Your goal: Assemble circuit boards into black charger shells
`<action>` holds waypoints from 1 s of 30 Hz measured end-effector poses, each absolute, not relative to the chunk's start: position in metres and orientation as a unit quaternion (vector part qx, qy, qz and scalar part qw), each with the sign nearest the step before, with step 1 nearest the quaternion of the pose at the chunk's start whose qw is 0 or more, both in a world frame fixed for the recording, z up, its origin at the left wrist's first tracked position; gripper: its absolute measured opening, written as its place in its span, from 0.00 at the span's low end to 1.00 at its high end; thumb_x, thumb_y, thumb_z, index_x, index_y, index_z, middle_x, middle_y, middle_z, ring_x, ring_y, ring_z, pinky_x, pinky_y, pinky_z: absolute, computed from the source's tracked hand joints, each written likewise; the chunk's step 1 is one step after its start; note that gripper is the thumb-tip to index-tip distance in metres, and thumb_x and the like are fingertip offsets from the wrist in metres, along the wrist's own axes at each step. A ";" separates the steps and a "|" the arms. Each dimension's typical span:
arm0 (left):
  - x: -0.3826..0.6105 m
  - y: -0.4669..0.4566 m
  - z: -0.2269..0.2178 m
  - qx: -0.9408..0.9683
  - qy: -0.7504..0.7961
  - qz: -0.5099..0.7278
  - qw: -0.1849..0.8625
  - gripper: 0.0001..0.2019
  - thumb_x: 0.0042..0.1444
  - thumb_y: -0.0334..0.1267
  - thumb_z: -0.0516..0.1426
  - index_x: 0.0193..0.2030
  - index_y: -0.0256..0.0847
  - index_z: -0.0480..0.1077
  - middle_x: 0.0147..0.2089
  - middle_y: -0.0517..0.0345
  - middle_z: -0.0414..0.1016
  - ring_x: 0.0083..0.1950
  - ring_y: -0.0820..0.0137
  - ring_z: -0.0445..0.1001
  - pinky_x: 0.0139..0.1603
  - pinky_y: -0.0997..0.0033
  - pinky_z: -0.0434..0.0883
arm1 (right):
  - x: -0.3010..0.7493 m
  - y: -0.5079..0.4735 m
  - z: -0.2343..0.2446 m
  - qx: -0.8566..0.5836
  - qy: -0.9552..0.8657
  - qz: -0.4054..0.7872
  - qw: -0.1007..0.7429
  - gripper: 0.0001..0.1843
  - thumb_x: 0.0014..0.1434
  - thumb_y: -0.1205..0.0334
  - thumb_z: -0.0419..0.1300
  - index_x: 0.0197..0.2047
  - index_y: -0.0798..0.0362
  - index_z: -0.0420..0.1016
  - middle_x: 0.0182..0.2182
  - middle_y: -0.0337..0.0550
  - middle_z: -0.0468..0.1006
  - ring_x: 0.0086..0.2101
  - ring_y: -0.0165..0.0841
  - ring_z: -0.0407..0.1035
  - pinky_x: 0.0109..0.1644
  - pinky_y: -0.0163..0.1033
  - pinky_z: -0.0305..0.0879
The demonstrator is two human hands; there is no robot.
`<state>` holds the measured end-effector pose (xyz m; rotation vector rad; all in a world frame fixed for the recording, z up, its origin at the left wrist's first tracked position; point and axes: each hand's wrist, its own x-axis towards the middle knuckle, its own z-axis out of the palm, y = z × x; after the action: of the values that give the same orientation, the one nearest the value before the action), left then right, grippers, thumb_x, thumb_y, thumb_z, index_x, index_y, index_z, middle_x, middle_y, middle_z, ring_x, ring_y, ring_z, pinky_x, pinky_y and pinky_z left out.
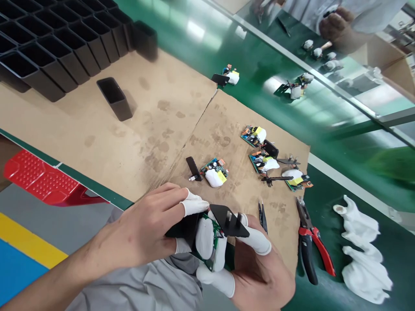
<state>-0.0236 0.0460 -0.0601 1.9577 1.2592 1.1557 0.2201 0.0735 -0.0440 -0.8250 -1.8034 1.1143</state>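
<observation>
My left hand, with white finger cots on its fingertips, is closed around a black plastic case. Facing it, my right hand pinches a green circuit board that carries white, putty-like lumps. A black plate with metal plug pins sits at the board's upper end, between my right thumb and fingers. The board's left side is right at the mouth of the case; how far it goes in is hidden. Beyond my hands, a similar circuit board with its black plate lies on the cardboard.
Rows of black cases stand at upper left, with one case apart. Several boards lie to the right, near tweezers, red-handled pliers and white crumpled material. A red stool is at left. Another person's hand is across the bench.
</observation>
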 end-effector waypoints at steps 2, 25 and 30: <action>-0.024 0.046 -0.060 0.725 0.463 0.431 0.270 0.16 0.55 0.18 0.59 0.41 0.45 0.63 0.39 0.57 0.67 0.43 0.63 0.66 0.42 0.65 0.71 | 0.219 0.074 -0.044 -0.327 -0.721 0.444 0.420 0.38 0.56 0.67 0.85 0.67 0.46 0.81 0.45 0.47 0.80 0.44 0.46 0.79 0.48 0.52 0.86; -0.025 0.046 -0.059 0.731 0.465 0.421 0.270 0.16 0.60 0.21 0.63 0.47 0.44 0.68 0.41 0.56 0.73 0.44 0.62 0.70 0.45 0.65 0.75 | 0.220 0.078 -0.046 -0.325 -0.722 0.441 0.422 0.43 0.52 0.62 0.88 0.69 0.43 0.83 0.49 0.48 0.88 0.43 0.47 0.84 0.47 0.51 0.87; -0.026 0.045 -0.060 0.728 0.470 0.416 0.275 0.13 0.64 0.25 0.64 0.50 0.44 0.71 0.42 0.54 0.75 0.44 0.61 0.72 0.45 0.63 0.76 | 0.220 0.081 -0.041 -0.323 -0.759 0.407 0.392 0.45 0.56 0.63 0.86 0.74 0.42 0.78 0.54 0.51 0.87 0.48 0.50 0.84 0.49 0.51 0.88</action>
<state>-0.0256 0.0451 -0.0602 1.9574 1.2630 1.1173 0.2201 0.0807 -0.0412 -0.8210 -1.9273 1.0345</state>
